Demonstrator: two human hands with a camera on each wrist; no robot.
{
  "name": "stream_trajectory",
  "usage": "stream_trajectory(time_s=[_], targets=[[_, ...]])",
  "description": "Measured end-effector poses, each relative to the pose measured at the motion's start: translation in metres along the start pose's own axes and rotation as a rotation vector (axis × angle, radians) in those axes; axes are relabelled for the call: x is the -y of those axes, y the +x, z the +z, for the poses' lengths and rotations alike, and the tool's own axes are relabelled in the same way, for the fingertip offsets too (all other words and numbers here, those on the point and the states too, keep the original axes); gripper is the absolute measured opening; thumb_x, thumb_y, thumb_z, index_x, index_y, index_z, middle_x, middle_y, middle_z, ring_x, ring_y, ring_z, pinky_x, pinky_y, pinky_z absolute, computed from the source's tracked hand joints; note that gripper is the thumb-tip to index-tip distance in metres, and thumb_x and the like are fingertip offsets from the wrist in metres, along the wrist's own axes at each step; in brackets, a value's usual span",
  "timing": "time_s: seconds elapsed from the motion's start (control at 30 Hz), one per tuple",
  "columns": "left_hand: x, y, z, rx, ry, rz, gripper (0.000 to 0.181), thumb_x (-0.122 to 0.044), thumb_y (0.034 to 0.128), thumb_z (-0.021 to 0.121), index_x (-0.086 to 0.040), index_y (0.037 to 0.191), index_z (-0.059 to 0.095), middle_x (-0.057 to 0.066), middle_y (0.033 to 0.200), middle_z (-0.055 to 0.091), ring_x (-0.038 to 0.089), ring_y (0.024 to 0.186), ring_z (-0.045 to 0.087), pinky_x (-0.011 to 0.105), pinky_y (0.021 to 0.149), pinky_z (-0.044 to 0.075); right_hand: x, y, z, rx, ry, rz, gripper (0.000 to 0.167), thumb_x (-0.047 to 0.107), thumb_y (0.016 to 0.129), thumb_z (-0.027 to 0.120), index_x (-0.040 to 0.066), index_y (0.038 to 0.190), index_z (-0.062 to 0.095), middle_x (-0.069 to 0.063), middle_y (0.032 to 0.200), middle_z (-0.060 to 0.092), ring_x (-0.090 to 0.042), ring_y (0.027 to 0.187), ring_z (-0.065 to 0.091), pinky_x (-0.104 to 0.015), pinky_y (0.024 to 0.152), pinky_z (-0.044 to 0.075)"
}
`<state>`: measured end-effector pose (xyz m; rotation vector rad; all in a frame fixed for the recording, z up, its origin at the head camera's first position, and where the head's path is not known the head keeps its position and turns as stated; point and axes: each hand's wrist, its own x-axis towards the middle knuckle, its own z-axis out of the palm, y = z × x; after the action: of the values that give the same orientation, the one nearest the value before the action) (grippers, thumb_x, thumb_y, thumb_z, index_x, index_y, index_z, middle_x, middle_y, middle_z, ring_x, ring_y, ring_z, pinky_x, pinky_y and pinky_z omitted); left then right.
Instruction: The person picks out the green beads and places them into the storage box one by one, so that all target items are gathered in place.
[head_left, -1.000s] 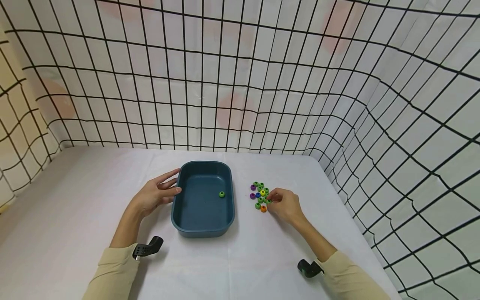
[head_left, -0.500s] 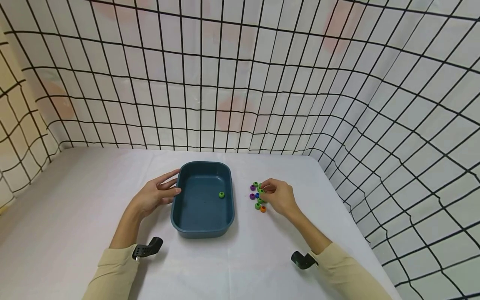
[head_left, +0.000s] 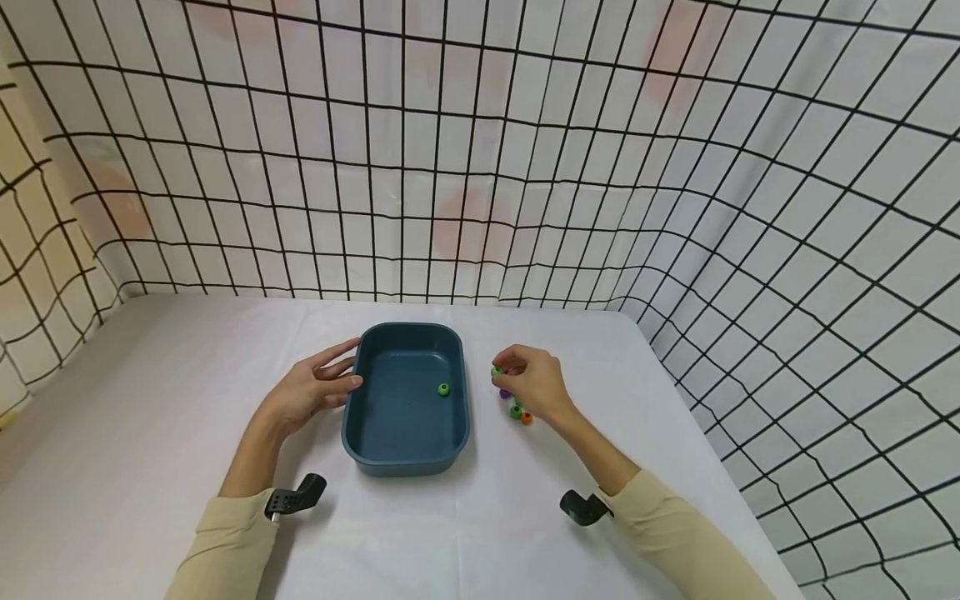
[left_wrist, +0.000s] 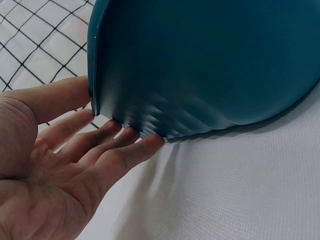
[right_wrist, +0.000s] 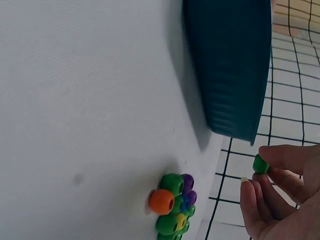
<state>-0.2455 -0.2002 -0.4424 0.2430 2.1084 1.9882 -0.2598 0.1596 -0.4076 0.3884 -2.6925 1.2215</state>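
Note:
My right hand pinches a green bead between thumb and fingertips, raised above the table. Below it lies a small cluster of beads, partly hidden by the hand in the head view; the right wrist view shows an orange bead, a yellow bead, a blue one, purple ones and several green ones. A dark teal tray stands left of the cluster, with one green bead inside. My left hand touches the tray's left side with fairly straight, spread fingers.
A white cloth covers the table. Black grid mesh over white sheeting rises along the back and the right side. Each wrist carries a black camera mount.
My right hand has moved left and a little away from me across the bead cluster, and a green bead now shows lifted in its fingertips. The left hand and tray stay put.

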Motion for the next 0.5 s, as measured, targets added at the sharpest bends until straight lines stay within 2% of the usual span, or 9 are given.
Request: stream_trajectory(time_s=[0.3,0.5], targets=[[0.0,0.0,0.001,0.001,-0.003,0.003,0.079,-0.009,0.0968,0.068,-0.016,0.163,0.025,0.022,0.164,0.027,0.042,0.143,0.042,0.046,0.103,0.049,0.02,0.005,0.016,-0.002,0.01,-0.042,0.017,0.008,0.082,0.081,0.009,0.098,0.077,-0.005,0.095,0.078,-0.019,0.085,0.069,-0.034,0.077,0.058],[0.001,0.0,0.001,0.001,0.0,0.006,0.078,-0.009,0.0967,0.068,-0.017,0.162,0.026,0.022,0.163,0.029,0.041,0.142,0.044,0.043,0.101,0.052,0.028,0.007,0.025,0.017,0.009,-0.057,0.016,0.01,0.082,0.081,0.01,0.098,0.077,-0.002,0.093,0.078,-0.017,0.085,0.068,-0.033,0.076,0.057]])
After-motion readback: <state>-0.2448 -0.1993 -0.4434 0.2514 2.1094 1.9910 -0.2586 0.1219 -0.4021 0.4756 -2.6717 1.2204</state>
